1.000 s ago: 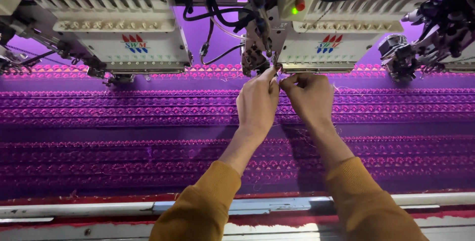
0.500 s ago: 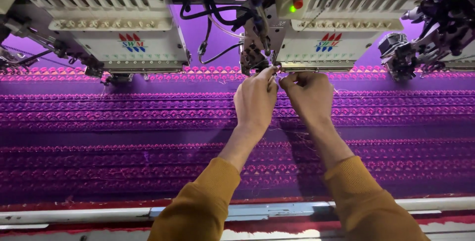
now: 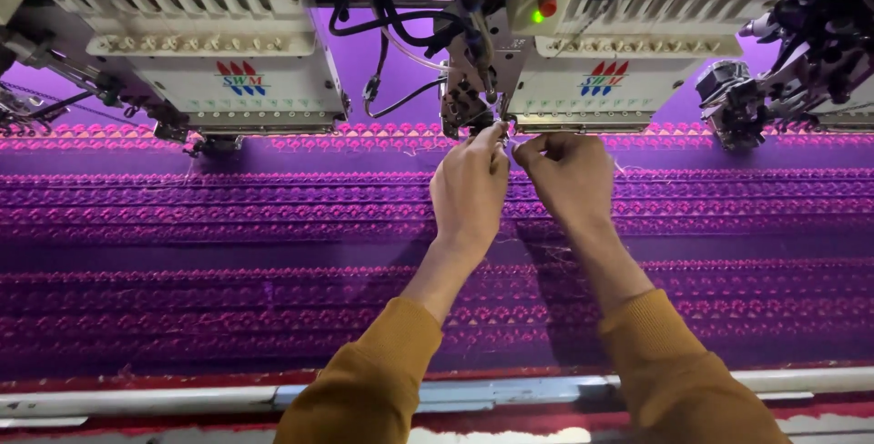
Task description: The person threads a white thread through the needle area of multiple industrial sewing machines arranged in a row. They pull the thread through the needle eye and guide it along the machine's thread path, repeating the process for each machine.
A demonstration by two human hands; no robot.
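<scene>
Metal frame rail point(image 3: 510, 394) nearest, mustard sleeves above it. Purple embroidered fabric point(image 3: 228, 253) stretched flat beyond. Left hand point(image 3: 469, 184) and right hand point(image 3: 569, 175) have crept up slightly versus a second ago, fingertips now pinched together at the needle assembly point(image 3: 469, 107) of the embroidery head point(image 3: 592, 80). Likely a fine thread between them, too thin to confirm. Small shift suggests fine threading work ongoing.

Single view, camera on my head, tilted down and forward. Close range: my forearms enter from bottom centre. Purple embroidered fabric point(image 3: 228, 253) fills middle of frame; embroidery machine heads point(image 3: 228, 80) line upper edge; metal rail point(image 3: 164, 400) along bottom.
</scene>
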